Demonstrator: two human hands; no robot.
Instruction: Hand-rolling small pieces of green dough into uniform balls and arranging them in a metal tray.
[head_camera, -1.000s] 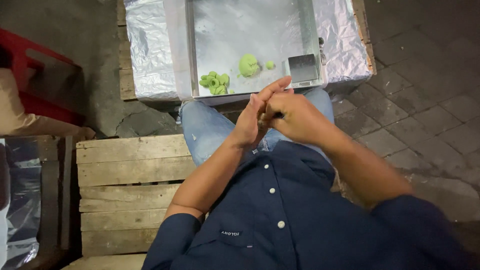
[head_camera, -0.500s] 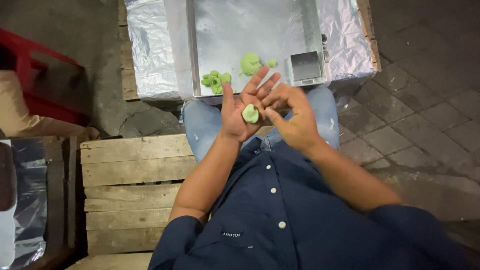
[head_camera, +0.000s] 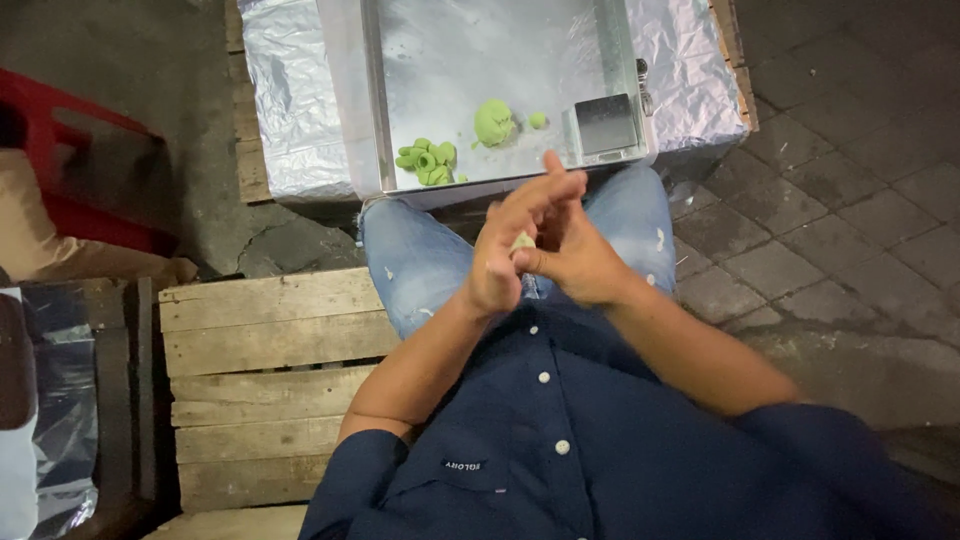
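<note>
left hand and right hand pressed together at frame centre, clamping a small green dough piece between palms; dough pile on worktop just above, nearer the left.

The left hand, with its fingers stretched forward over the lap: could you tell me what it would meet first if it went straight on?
Probably the near rim of the metal tray, just past the left hand fingertips; beyond it sits the green dough lump. Depth is unclear, so it might pass above.
</note>
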